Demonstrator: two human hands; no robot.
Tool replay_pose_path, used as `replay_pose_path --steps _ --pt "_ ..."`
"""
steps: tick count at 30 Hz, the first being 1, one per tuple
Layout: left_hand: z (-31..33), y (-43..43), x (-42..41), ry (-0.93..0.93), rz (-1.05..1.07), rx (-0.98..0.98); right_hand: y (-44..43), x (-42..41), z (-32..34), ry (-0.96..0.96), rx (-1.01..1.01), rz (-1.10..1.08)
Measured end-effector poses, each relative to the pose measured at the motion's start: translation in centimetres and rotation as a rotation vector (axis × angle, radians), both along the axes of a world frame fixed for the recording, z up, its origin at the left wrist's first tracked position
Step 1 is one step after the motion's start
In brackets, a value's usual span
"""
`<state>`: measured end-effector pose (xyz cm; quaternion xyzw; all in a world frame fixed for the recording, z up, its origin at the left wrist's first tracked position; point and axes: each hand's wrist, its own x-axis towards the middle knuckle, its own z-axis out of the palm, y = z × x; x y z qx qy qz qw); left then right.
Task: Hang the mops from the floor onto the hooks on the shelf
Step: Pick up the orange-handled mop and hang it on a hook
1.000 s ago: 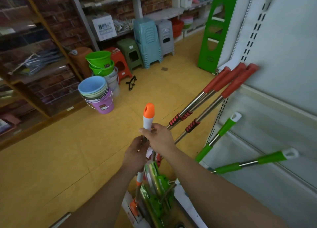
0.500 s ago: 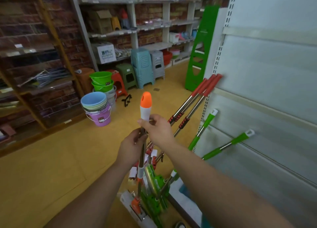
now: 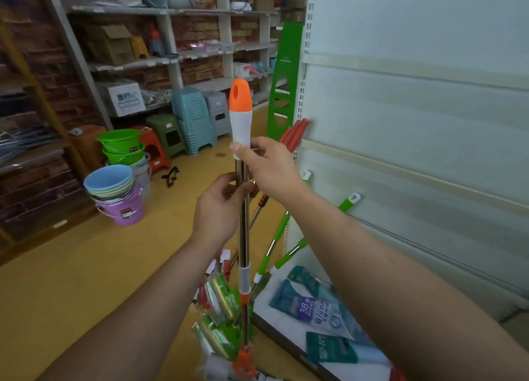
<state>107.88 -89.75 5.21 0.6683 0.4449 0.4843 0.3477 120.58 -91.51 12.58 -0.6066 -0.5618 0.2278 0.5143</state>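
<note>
I hold an orange-and-white-handled mop [image 3: 240, 114] upright in front of me. My right hand [image 3: 269, 167] grips the bottom of its white grip, and my left hand [image 3: 219, 208] holds the metal pole just below. Its orange head joint [image 3: 244, 365] is near the floor. Red-handled mops [image 3: 296, 133] and green-handled mops [image 3: 282, 226] lean against the white shelf panel [image 3: 415, 128] to the right. No hooks show on the panel.
Packaged cloths [image 3: 312, 309] lie on the shelf's base board. Stacked buckets [image 3: 117, 191] and plastic stools [image 3: 194, 120] stand on the yellow floor to the left. A green stepladder [image 3: 283, 82] leans at the shelf's far end.
The mop has risen higher and stands more upright. My view has tilted up, showing more of the shelf panel and back shelves. Both hands keep their hold.
</note>
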Motion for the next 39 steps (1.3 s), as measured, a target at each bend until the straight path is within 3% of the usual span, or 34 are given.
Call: replay_pose_path --steps 13,30,39 --pt "5.9 -8.7 17.8 -0.184 -0.284 0.061 -11.7 16.0 6.0 0.020 0.119 -0.261" --pt "11.5 -18.3 36.4 -0.215 -0.457 0.090 -23.2 32.8 10.8 0.055 0.240 -0.365" --pt "15.0 -20.2 43.4 -0.202 -0.622 0.105 -27.4 38.0 14.4 0.004 0.284 -0.569"
